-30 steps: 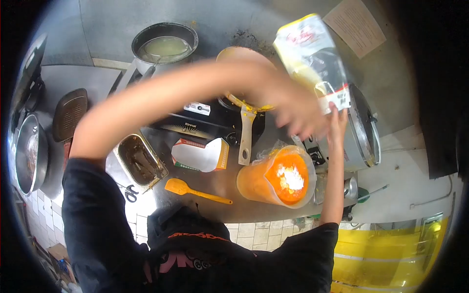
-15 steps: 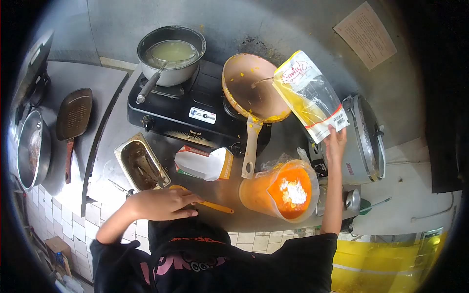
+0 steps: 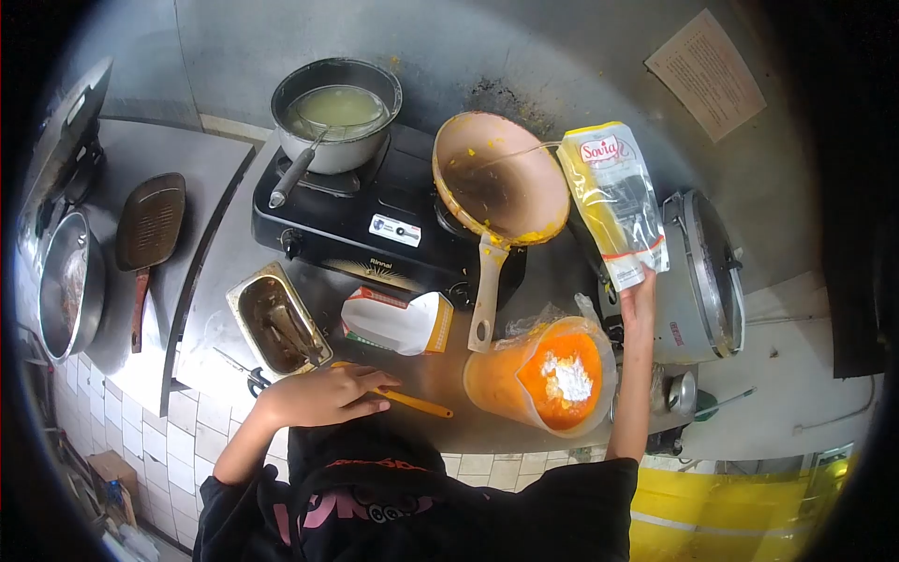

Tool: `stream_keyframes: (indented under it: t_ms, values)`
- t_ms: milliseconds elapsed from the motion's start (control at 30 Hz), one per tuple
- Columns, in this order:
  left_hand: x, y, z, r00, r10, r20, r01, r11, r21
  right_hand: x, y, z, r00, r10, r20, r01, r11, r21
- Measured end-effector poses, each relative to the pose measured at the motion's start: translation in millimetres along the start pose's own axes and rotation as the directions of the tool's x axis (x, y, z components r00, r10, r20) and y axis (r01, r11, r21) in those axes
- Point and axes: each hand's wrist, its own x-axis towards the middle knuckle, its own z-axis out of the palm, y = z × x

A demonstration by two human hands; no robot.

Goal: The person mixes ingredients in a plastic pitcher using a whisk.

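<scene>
My right hand (image 3: 640, 292) grips the bottom end of a yellow and clear pouch (image 3: 613, 201), raised beside the tan pan (image 3: 501, 178). Over the orange spatula (image 3: 420, 405) lies my left hand (image 3: 328, 395), fingers apart and palm down, near the counter's front edge; whether it touches the spatula I cannot tell. A clear jug (image 3: 496, 379) of orange liquid, topped with a heap of white powder (image 3: 568, 377), stands between the two hands. Left of the jug sits an open paper box (image 3: 398, 320).
A black stove (image 3: 351, 239) bears the tan pan and a pot (image 3: 342, 155) of pale liquid with a strainer. A metal tray (image 3: 279, 323) and scissors are at the left, with a grill pan (image 3: 152, 220) and steel bowl (image 3: 70, 286) beyond. A large cooker (image 3: 698, 281) stands right.
My left hand has come down from beside the pouch to the spatula. The pouch in my right hand has lowered and turned more upright.
</scene>
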Motion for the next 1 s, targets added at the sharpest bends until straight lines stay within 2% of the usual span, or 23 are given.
stream_keyframes:
  t_ms: [167, 233, 333, 467, 533, 567, 667, 900, 1000]
  values:
    - [1, 1, 0, 0.999, -0.051, 0.005, 0.051, 0.999, 0.001, -4, 4, -13, 1.0, 0.011, -0.027, -0.009, 0.998, 0.065]
    - [3, 0, 1, 0.999, -0.053, 0.008, 0.053, 0.999, 0.001, 0, 10, -21, 0.995, 0.005, 0.099, -0.033, 0.957, 0.289]
    - [5, -1, 3, 0.999, -0.046, 0.026, 0.046, 0.999, 0.004, -11, -3, -3, 0.997, -0.032, 0.072, 0.01, 0.957, 0.289]
    - [4, 2, 4, 0.999, -0.04, -0.013, 0.04, 0.999, 0.033, -1, -7, -18, 1.0, -0.003, -0.005, 0.005, 0.959, 0.284]
    - [2, 2, 4, 0.999, -0.054, -0.003, 0.054, 0.998, 0.031, -8, -13, -10, 0.987, -0.148, -0.066, 0.147, 0.989, -0.021]
    - [0, 2, 5, 0.998, -0.07, -0.008, 0.07, 0.997, 0.026, -12, -15, -6, 0.972, -0.236, -0.017, 0.235, 0.971, -0.041]
    - [-6, 1, 8, 0.994, -0.112, -0.015, 0.112, 0.994, 0.002, -21, -21, 3, 0.967, -0.251, -0.03, 0.246, 0.961, -0.129]
    - [-15, 6, 4, 0.98, -0.198, -0.002, 0.198, 0.98, -0.036, -19, -14, 1, 0.96, -0.279, -0.003, 0.275, 0.95, -0.147]
    - [-18, 2, 8, 0.985, -0.169, -0.04, 0.168, 0.986, -0.022, -21, -15, 5, 0.961, -0.275, -0.027, 0.269, 0.954, -0.132]
